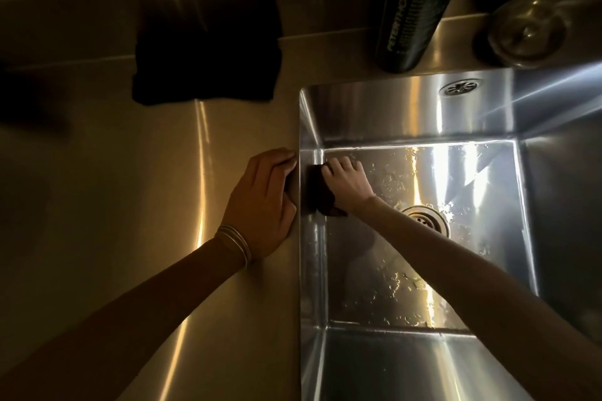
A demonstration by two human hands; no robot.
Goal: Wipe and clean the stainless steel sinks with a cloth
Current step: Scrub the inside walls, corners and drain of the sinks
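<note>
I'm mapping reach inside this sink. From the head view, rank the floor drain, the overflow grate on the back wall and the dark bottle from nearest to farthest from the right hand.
From the right hand:
1. Floor drain, just right of it on the sink bottom.
2. Overflow grate, up on the back wall.
3. Dark bottle, on the ledge behind the sink.

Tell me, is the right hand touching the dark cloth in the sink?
Touching. The head view shows the right hand pressing the dark cloth against the sink's left wall.
</note>
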